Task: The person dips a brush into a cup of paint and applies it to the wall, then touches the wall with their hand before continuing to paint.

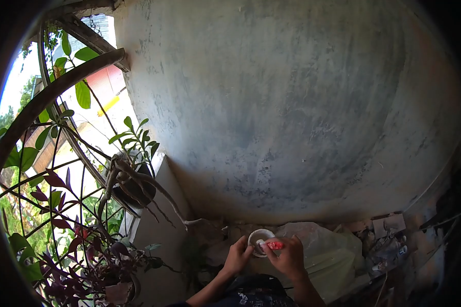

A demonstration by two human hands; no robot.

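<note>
A small round whitish cup [254, 237] with a pale rim is at the bottom centre, its mouth facing up toward me. My left hand [237, 257] grips its left side, thumb near the rim. In the fingers of my right hand [289, 258] is a small red object [275, 245] with a white end that points left, over the cup's mouth. What kind of thing it is I cannot tell. Both hands are close together in front of my dark patterned clothing [258, 292].
Ahead stands a stained grey wall [292, 102]. Translucent plastic sheeting [333, 250] lies beyond my right hand, with rubble and litter [386, 245] farther right. At left are a metal grille, a potted plant [133, 187] with thick bare roots on a ledge, and purple-leaved plants [82, 256].
</note>
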